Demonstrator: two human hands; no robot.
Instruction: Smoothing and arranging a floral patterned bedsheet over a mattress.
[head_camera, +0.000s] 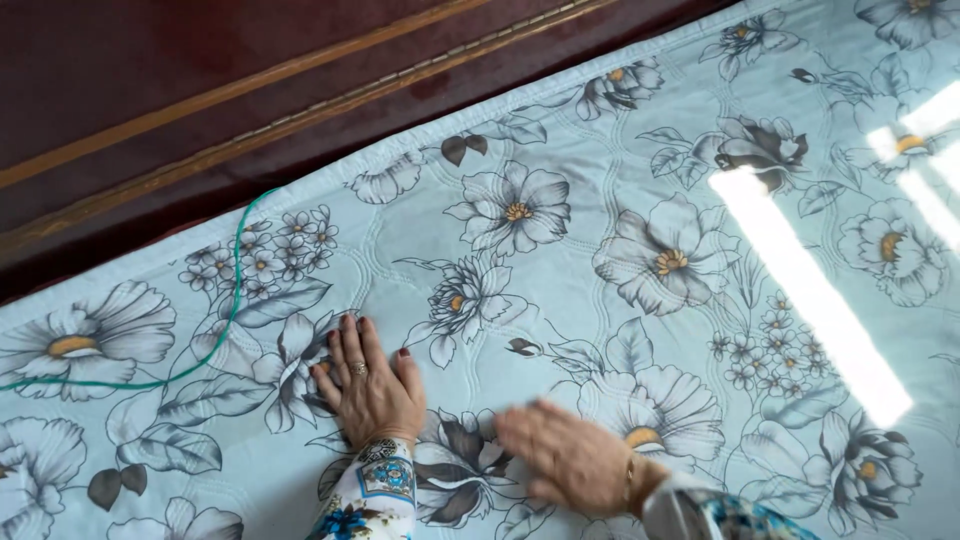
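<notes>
Both hands lie flat on the pale floral quilt (600, 250): left hand (368, 385) with fingers spread toward the dark wooden edge (200, 90); right hand (565, 455) blurred, apparently open, just beside it.

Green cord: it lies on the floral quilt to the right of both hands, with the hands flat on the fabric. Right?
Not quite. The head view shows the green cord on the floral quilt to the left of the hands, not the right. The left hand and the right hand do lie flat on the fabric.
</notes>
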